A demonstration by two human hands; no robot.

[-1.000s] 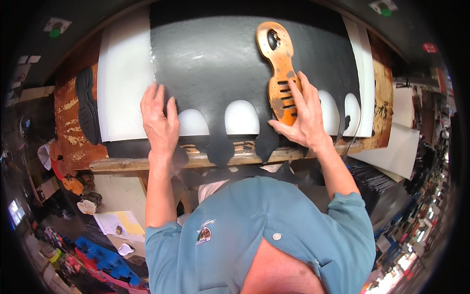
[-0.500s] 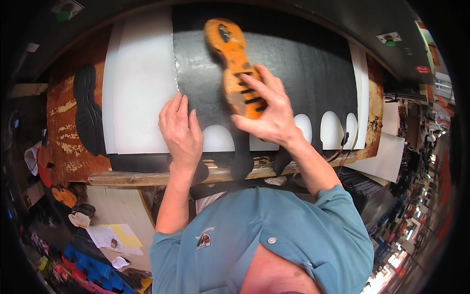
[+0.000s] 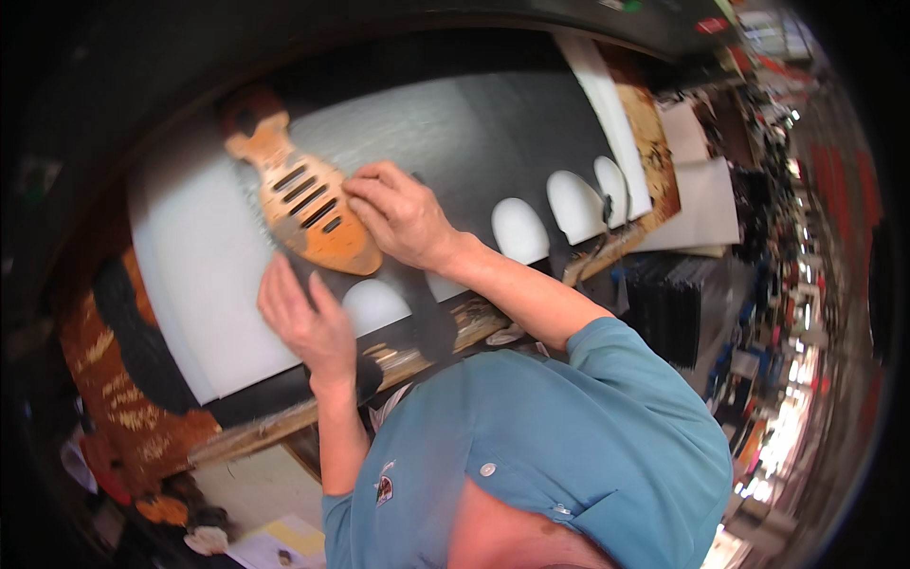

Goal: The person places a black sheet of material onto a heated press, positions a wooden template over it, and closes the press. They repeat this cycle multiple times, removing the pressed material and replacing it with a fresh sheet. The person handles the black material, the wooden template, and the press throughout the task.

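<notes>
Your worn brown bench (image 3: 128,403) is carrying white sheeting (image 3: 190,251) left of centre and a dark, blurred piece (image 3: 144,341) at far left.

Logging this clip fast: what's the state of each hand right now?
Left hand: open, nothing seen in it.
Right hand: partly closed at the edge of the orange tool; firm grip can't be told.

I stand in a workshop: a black sheet (image 3: 483,123) with rounded cutouts lies before me, and my right hand (image 3: 409,220) holds an orange slotted form (image 3: 353,241) at its left edge. A scarred wooden board (image 3: 142,412) shows on both sides of the sheet; pale panels (image 3: 697,204) and a dark stack (image 3: 664,318) sit to its right. Farther right of it, blurred, a crowded area (image 3: 782,436) looks like a factory floor.
</notes>
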